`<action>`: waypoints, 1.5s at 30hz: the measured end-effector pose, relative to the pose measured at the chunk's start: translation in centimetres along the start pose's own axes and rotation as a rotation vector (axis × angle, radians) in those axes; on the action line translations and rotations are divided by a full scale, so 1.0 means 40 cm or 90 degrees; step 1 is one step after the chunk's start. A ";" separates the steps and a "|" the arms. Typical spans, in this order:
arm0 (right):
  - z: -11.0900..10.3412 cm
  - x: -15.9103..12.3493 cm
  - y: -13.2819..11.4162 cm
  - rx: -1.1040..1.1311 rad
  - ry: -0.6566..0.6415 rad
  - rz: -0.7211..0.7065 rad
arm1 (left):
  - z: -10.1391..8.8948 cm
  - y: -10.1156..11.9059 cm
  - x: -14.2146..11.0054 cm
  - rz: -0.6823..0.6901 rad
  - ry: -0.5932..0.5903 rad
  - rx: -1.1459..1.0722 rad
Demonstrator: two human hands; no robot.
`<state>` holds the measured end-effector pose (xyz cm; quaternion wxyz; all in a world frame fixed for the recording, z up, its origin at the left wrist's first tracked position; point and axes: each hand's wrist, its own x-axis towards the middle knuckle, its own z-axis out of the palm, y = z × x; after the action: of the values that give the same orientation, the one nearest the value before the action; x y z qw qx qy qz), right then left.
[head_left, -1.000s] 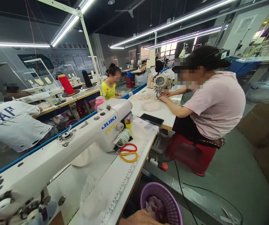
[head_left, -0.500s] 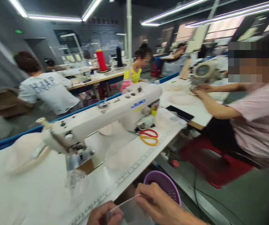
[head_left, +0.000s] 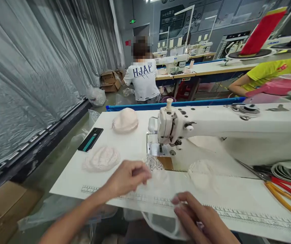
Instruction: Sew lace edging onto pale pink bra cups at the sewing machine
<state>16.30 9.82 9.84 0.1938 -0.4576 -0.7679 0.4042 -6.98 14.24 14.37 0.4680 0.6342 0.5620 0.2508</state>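
Note:
My left hand (head_left: 131, 176), fingers curled and closed, is over the front of the white sewing table. What it pinches, if anything, does not show. My right hand (head_left: 197, 217) is at the table's front edge, its fingers bent together and slightly blurred; a small pale bit shows beneath them. Beside it, a sheer white piece of fabric (head_left: 164, 225) hangs below the edge; whether the hand grips it is unclear. Whitish lace (head_left: 154, 163) lies in front of the needle of the sewing machine (head_left: 169, 127). Right of that rests a pale, thin fabric piece (head_left: 202, 173).
Pale cup-shaped pieces (head_left: 125, 120) and a bunched pale piece (head_left: 102, 158) lie on the left, near a dark phone (head_left: 90, 139). Scissors (head_left: 278, 191) with red and yellow handles lie right. A printed ruler (head_left: 160, 202) runs along the front edge. Co-workers sit beyond.
The view has swung left from the neighbouring worker to the machine's needle end. My hands, earlier together on a sheer white piece over the purple basket, are now apart at the table front.

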 end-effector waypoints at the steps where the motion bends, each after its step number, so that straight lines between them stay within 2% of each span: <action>1: 0.003 0.039 -0.010 0.007 0.006 -0.005 | -0.026 -0.008 0.039 0.031 0.012 0.044; 3: 0.013 0.118 -0.010 0.000 0.010 -0.013 | -0.058 -0.037 0.121 0.059 -0.006 0.128; 5: 0.029 0.181 0.014 -0.047 0.033 -0.009 | -0.065 -0.076 0.191 0.058 -0.042 0.206; 7: 0.048 0.217 0.053 -0.133 0.051 0.006 | -0.055 -0.111 0.233 0.053 -0.040 0.248; 9: 0.059 0.224 0.092 -0.234 0.067 0.016 | -0.037 -0.134 0.249 0.052 -0.017 0.277; 12: 0.049 0.209 0.131 -0.328 0.083 0.009 | -0.011 -0.143 0.247 0.054 -0.007 0.308; 18: -0.037 0.174 0.186 -0.367 0.105 0.007 | 0.063 -0.120 0.258 0.063 -0.002 0.356; 21: -0.066 0.160 0.198 -0.385 0.144 -0.019 | 0.088 -0.112 0.264 0.067 0.006 0.360; 24: -0.073 0.170 0.179 -0.361 0.182 -0.078 | 0.093 -0.108 0.265 0.044 0.009 0.341; 27: -0.065 0.208 0.145 -0.319 0.173 -0.221 | 0.091 -0.106 0.264 0.032 0.020 0.334; 30: -0.057 0.249 0.129 -0.337 0.146 -0.356 | 0.095 -0.113 0.265 0.045 0.036 0.355; 32: -0.056 0.266 0.135 -0.367 0.130 -0.382 | 0.099 -0.121 0.266 0.053 0.038 0.374; 38: -0.064 0.273 0.180 -0.410 0.108 -0.382 | 0.091 -0.122 0.264 0.071 0.040 0.432; 41: -0.067 0.274 0.182 -0.411 0.095 -0.385 | 0.088 -0.115 0.253 0.124 0.141 0.547; 43: -0.069 0.275 0.177 -0.403 0.091 -0.381 | 0.095 -0.115 0.242 0.213 0.226 0.607; 45: -0.072 0.276 0.173 -0.397 0.091 -0.382 | 0.106 -0.117 0.232 0.330 0.260 0.610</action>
<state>16.43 22.36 5.24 0.2079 -0.2776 -0.9368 0.0462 -3.40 21.38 6.49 -0.0659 0.8310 0.5178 0.1922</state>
